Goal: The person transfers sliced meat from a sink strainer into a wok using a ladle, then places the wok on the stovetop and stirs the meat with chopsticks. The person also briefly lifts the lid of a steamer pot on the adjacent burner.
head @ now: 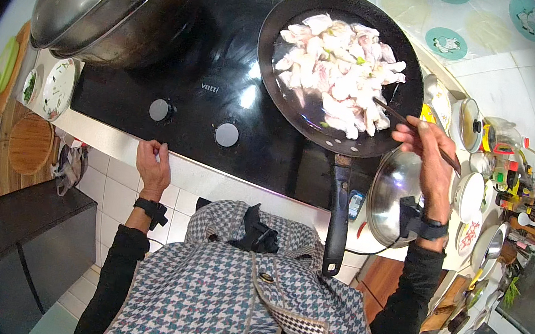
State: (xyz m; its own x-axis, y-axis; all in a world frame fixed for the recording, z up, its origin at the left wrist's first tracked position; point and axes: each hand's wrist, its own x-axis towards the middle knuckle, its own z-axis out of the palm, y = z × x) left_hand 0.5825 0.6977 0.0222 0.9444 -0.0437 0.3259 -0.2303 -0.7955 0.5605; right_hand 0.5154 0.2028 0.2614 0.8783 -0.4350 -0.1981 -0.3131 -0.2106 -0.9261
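Note:
My right hand point(426, 151) grips dark chopsticks point(392, 111). Their tips touch pale raw meat pieces point(338, 64), piled with bits of green in a black frying pan point(322, 140). The pan sits on the right part of a black glass Vatti cooktop point(192, 120), and its handle point(339, 218) points towards me past the counter edge. My left hand point(153, 166) rests at the cooktop's front edge, fingers loosely curled and holding nothing visible. Two grey control knobs point(227, 135) lie just beyond it.
A large lidded steel wok point(114, 17) covers the left burner. Beside my right wrist stand a domed steel lid point(392, 195) and a phone point(355, 203). Bowls, bottles and a plate of chopped red and white food point(468, 237) crowd the right counter. At left is a floral plate point(58, 86).

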